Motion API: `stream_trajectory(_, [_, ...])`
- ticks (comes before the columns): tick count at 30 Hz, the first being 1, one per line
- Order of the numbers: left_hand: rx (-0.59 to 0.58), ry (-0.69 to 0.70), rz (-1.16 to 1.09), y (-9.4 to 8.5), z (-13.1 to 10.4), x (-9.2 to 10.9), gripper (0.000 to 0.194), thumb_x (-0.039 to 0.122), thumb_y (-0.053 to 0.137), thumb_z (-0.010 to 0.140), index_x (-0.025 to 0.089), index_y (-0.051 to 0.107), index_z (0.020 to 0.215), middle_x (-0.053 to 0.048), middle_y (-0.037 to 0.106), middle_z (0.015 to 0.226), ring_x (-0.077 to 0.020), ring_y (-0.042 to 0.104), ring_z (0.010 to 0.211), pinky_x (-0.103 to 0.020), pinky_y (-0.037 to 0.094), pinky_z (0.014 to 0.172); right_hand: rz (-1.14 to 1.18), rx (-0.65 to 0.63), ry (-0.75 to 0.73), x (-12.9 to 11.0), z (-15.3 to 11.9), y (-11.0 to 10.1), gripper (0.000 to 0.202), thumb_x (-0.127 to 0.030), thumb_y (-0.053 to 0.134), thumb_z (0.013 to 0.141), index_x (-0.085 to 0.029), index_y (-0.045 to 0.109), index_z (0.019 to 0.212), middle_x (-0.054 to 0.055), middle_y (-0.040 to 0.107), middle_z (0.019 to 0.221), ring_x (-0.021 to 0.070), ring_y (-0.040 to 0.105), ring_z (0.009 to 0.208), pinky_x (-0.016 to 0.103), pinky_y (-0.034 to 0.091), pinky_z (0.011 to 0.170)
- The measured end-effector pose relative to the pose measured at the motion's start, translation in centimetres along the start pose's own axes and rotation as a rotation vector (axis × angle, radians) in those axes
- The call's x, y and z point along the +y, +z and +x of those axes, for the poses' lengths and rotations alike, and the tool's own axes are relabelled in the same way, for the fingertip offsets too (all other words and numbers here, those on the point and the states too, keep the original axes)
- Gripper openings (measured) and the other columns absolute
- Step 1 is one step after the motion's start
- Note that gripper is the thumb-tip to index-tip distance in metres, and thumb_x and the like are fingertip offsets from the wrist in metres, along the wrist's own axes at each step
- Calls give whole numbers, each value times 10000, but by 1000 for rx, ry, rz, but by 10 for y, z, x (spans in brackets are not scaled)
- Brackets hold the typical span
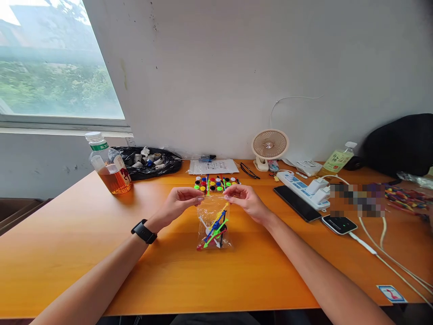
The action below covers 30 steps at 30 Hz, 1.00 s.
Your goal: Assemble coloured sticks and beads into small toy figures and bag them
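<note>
A clear plastic bag (214, 210) hangs upright between my hands, over the middle of the table. Inside it lie several coloured plastic arrows (216, 230) in blue, green, yellow, red, white and black. My left hand (184, 201), below a black wristband, pinches the bag's top left corner. The top right corner is pinched between the thumb and fingers of my right hand (245, 202). Just behind the bag, rows of coloured round pieces (213, 184) sit on the table with more arrows among them, partly hidden by my fingers.
On the left stands a bottle of amber drink (115, 174), near a black bag of small items (149, 160). Papers (213, 167), glasses (249, 170) and a fan (269, 146) are at the back. A power strip (301, 189), phone (297, 203) and cables lie right.
</note>
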State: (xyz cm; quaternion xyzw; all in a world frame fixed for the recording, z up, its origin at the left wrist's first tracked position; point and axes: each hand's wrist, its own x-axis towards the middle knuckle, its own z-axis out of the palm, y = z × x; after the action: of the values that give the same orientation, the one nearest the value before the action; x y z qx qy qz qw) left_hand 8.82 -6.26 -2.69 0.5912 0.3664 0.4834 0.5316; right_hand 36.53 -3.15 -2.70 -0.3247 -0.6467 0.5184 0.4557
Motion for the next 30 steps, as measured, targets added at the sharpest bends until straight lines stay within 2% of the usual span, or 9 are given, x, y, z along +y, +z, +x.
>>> stream_trajectory(4, [9,43,15,-3,1,1,249,350,881,819,157,856,973,-88,800,864,-161,678,759,-289,558,760,34,0,7,-6,-1,-2,154,-333,890,746,-225,851,848,38,763,867,169,643,806,311,528,771])
stream_trajectory(10, [29,25,-1,-4,0,-5,219,322,840,848,164,864,997,-83,788,840,-177,678,790,-305,559,800,21,-17,-14,-12,-2,-6,123,-303,808,790,-221,872,855,51,768,853,184,640,805,328,516,788])
stream_trajectory(14, [68,14,-68,0,-2,-5,278,409,808,887,147,862,964,-108,801,903,-175,678,807,-307,561,812,-15,-47,-46,-15,-4,-5,167,-349,777,858,-208,864,883,57,756,870,186,637,816,330,514,798])
stream_trajectory(18, [116,8,-23,8,-4,1,300,405,931,760,148,843,886,-83,794,825,-159,670,741,-284,545,735,-31,-29,-71,-15,-5,0,221,-419,845,843,-200,814,854,41,714,845,174,620,797,309,518,759])
stream_trajectory(21, [116,5,-58,12,-5,5,314,369,975,696,155,829,873,-67,792,795,-155,680,710,-283,552,709,2,-5,-38,-13,-6,5,308,-446,879,825,-220,759,998,26,708,894,167,638,813,285,533,732])
stream_trajectory(23, [97,11,-65,13,-5,6,314,369,970,708,154,823,883,-69,795,799,-160,690,702,-292,564,706,-9,-55,29,-11,-7,8,383,-505,849,854,-215,733,1076,45,732,949,178,673,841,284,546,724])
stream_trajectory(26, [68,7,-62,13,-5,5,309,368,964,722,152,816,887,-76,800,811,-171,708,706,-302,578,709,-62,-143,112,-9,-9,11,427,-586,790,887,-180,749,1011,75,765,930,190,705,827,292,555,719])
stream_trajectory(30, [70,-10,-52,12,-7,7,330,364,968,718,152,809,913,-76,801,822,-168,711,715,-292,578,713,-91,-127,100,-8,-9,14,387,-547,838,850,-169,765,892,63,773,845,178,701,783,286,543,722])
